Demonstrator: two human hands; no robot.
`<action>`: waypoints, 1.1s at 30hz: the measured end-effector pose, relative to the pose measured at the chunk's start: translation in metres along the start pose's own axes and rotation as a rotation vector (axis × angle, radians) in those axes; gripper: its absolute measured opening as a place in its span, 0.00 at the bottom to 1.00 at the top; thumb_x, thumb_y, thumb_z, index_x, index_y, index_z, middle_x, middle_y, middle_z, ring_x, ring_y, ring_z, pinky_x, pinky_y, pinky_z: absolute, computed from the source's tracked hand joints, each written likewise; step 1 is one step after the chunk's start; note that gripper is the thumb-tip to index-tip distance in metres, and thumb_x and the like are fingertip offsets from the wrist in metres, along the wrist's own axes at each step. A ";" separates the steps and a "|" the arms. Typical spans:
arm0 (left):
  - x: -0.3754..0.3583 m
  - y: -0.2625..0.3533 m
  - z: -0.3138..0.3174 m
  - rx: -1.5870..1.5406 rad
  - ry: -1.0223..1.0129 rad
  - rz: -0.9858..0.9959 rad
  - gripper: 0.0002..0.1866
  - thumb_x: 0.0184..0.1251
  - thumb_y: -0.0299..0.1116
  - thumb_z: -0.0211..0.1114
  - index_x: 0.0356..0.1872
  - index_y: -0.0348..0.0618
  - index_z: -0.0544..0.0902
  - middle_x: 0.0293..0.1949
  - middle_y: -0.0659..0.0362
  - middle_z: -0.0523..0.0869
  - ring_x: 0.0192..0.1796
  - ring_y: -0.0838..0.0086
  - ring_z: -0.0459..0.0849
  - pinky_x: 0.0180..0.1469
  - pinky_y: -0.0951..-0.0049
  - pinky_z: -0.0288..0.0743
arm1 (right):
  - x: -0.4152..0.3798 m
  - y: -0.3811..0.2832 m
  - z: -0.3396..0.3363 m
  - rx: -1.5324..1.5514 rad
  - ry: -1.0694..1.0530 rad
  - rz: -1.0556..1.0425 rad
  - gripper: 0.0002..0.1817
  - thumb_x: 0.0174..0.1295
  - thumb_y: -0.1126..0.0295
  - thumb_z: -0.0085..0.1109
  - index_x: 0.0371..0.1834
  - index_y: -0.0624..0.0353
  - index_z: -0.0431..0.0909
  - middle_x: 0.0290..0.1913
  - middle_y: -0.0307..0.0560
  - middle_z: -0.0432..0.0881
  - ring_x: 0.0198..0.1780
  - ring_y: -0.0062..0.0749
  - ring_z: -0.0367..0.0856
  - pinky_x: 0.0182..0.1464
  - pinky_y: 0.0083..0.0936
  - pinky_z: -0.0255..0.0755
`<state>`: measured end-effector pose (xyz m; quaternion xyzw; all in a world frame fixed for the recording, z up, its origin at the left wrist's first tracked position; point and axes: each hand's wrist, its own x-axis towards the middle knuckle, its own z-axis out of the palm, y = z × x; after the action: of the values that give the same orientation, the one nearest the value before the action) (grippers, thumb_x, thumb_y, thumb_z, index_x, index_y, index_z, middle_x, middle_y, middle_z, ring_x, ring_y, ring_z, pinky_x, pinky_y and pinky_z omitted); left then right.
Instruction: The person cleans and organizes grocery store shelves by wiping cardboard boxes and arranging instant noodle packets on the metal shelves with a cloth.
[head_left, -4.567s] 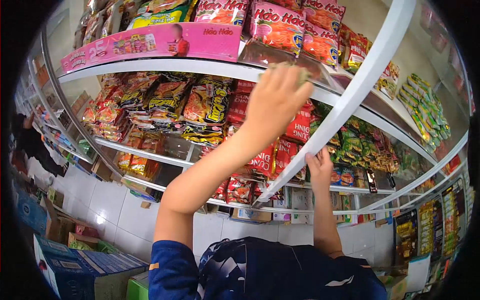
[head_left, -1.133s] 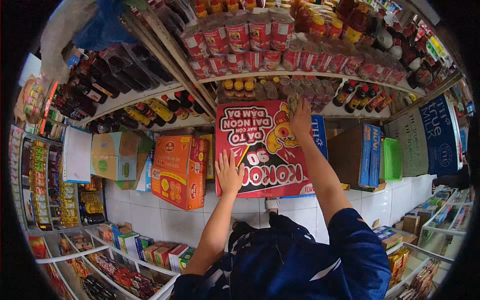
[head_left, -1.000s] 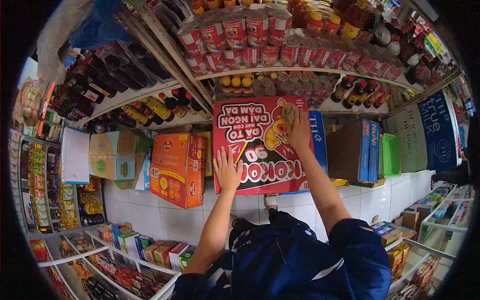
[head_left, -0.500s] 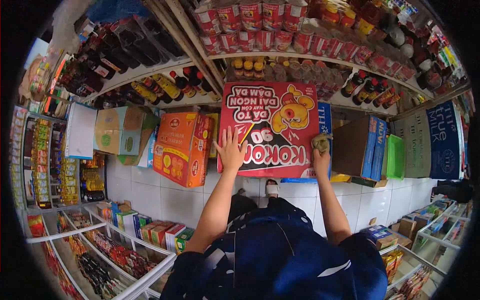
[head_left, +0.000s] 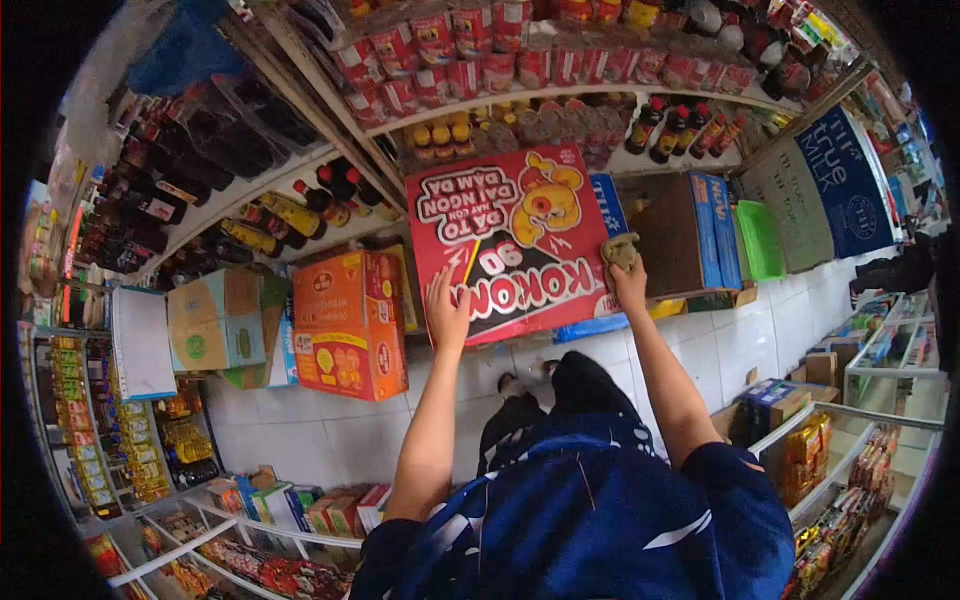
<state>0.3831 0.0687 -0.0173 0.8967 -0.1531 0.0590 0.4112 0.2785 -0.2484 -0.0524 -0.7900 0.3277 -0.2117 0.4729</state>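
Observation:
In front of me a large red Kokomi noodle carton (head_left: 470, 205) lies with its printed top facing up. My left hand (head_left: 448, 312) is spread on the carton's lower left part, fingers apart and pressing nothing else. In my right hand (head_left: 628, 278) is a crumpled greenish-brown cloth (head_left: 620, 250), gripped against the carton's right edge. An orange carton (head_left: 347, 325) stands to the left. Right of the red carton are a blue TH carton (head_left: 604, 200) and an open brown box with blue sides (head_left: 712, 230).
Shelves behind hold red cans (head_left: 480, 75) and dark sauce bottles (head_left: 680, 130). A green crate (head_left: 760, 240) and a TH true Milk carton (head_left: 850, 190) stand farther right. White floor tiles (head_left: 370, 430) lie below; glass-fronted cases (head_left: 850, 410) flank me. Another person's dark-clothed legs (head_left: 895, 270) show at the right.
My view has turned and shifted, so the carton appears tilted and farther left. My left hand stays on it, and my right hand still holds the cloth at its right edge. My feet have moved.

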 end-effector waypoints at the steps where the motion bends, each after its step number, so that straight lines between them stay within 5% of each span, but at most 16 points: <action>1: -0.004 -0.002 -0.001 -0.068 -0.014 -0.061 0.23 0.55 0.34 0.58 0.53 0.38 0.69 0.55 0.49 0.71 0.60 0.58 0.65 0.62 0.64 0.55 | -0.010 -0.003 -0.001 -0.008 0.002 0.007 0.28 0.44 0.70 0.56 0.53 0.64 0.65 0.42 0.62 0.77 0.46 0.50 0.76 0.47 0.33 0.68; 4: -0.033 0.000 0.004 -0.285 0.059 -0.086 0.24 0.52 0.27 0.59 0.53 0.38 0.69 0.52 0.49 0.73 0.57 0.59 0.68 0.58 0.65 0.59 | -0.014 -0.008 -0.001 0.031 0.058 -0.151 0.34 0.47 0.72 0.51 0.61 0.57 0.55 0.44 0.64 0.76 0.48 0.54 0.74 0.48 0.36 0.68; 9: -0.094 0.068 0.032 -0.177 0.045 -0.100 0.20 0.51 0.23 0.58 0.48 0.39 0.73 0.49 0.51 0.76 0.54 0.60 0.71 0.56 0.64 0.61 | -0.002 0.004 -0.012 0.168 -0.152 -0.018 0.26 0.48 0.73 0.53 0.54 0.61 0.65 0.42 0.53 0.79 0.44 0.37 0.78 0.46 0.28 0.70; 11: -0.118 0.105 0.060 -0.279 -0.135 -0.018 0.16 0.52 0.24 0.58 0.45 0.40 0.74 0.43 0.52 0.79 0.48 0.60 0.76 0.52 0.65 0.66 | -0.002 0.014 -0.016 0.400 -0.199 0.044 0.22 0.49 0.75 0.54 0.50 0.63 0.69 0.39 0.45 0.79 0.42 0.26 0.76 0.46 0.23 0.68; 15: -0.152 0.158 0.149 -0.359 -0.448 -0.042 0.13 0.54 0.25 0.56 0.43 0.43 0.75 0.35 0.55 0.81 0.38 0.60 0.80 0.41 0.66 0.73 | 0.001 0.046 -0.042 0.455 -0.430 0.173 0.20 0.49 0.74 0.56 0.47 0.65 0.70 0.40 0.45 0.78 0.42 0.25 0.74 0.46 0.23 0.68; 17: -0.165 0.166 0.192 -0.332 -0.488 -0.088 0.15 0.54 0.26 0.55 0.45 0.44 0.74 0.37 0.54 0.80 0.40 0.59 0.79 0.42 0.65 0.72 | 0.003 0.078 -0.053 0.434 -0.471 0.226 0.20 0.48 0.74 0.56 0.47 0.66 0.70 0.39 0.49 0.78 0.42 0.31 0.76 0.46 0.25 0.68; 19: -0.160 0.174 0.226 -0.168 -0.559 -0.066 0.18 0.53 0.26 0.55 0.49 0.45 0.71 0.43 0.52 0.77 0.45 0.58 0.77 0.44 0.64 0.72 | 0.011 0.107 -0.062 0.162 -0.437 0.068 0.21 0.46 0.74 0.56 0.47 0.67 0.70 0.40 0.56 0.77 0.43 0.42 0.77 0.47 0.29 0.69; 20: -0.158 0.170 0.244 -0.122 -0.661 -0.132 0.25 0.52 0.28 0.56 0.55 0.43 0.66 0.54 0.49 0.69 0.54 0.56 0.70 0.53 0.64 0.67 | 0.020 0.117 -0.064 0.039 -0.411 0.007 0.23 0.45 0.76 0.55 0.50 0.65 0.68 0.44 0.60 0.75 0.47 0.49 0.74 0.49 0.33 0.67; 25: -0.146 0.134 0.320 0.257 -0.654 -0.149 0.38 0.48 0.34 0.62 0.61 0.37 0.55 0.64 0.47 0.54 0.65 0.55 0.53 0.63 0.59 0.51 | 0.049 0.169 -0.035 -0.127 -0.368 -0.256 0.30 0.46 0.78 0.52 0.58 0.59 0.62 0.55 0.59 0.67 0.58 0.53 0.64 0.60 0.38 0.57; 26: -0.147 0.128 0.327 0.330 -0.713 -0.157 0.44 0.47 0.36 0.65 0.63 0.34 0.50 0.65 0.46 0.50 0.68 0.54 0.46 0.65 0.55 0.46 | 0.045 0.175 -0.035 -0.384 -0.486 -0.349 0.30 0.46 0.76 0.53 0.58 0.58 0.62 0.58 0.60 0.63 0.61 0.54 0.59 0.62 0.40 0.53; 27: -0.146 0.124 0.332 0.326 -0.727 -0.175 0.44 0.47 0.36 0.65 0.63 0.34 0.50 0.65 0.46 0.50 0.68 0.54 0.46 0.65 0.55 0.46 | 0.043 0.179 -0.035 -0.644 -0.602 -0.450 0.29 0.47 0.74 0.54 0.58 0.57 0.63 0.61 0.60 0.58 0.64 0.54 0.54 0.63 0.43 0.50; 33: -0.156 0.121 0.337 0.408 -0.691 -0.176 0.49 0.40 0.38 0.68 0.64 0.37 0.49 0.67 0.48 0.46 0.68 0.57 0.48 0.64 0.57 0.50 | 0.060 0.181 -0.025 -0.605 -0.681 -0.497 0.32 0.48 0.68 0.53 0.61 0.54 0.59 0.66 0.59 0.50 0.67 0.53 0.45 0.65 0.46 0.44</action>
<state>0.1893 -0.2256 -0.1871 0.9366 -0.1902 -0.2518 0.1525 0.2466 -0.3682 -0.2000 -0.9695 0.0042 0.0555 0.2385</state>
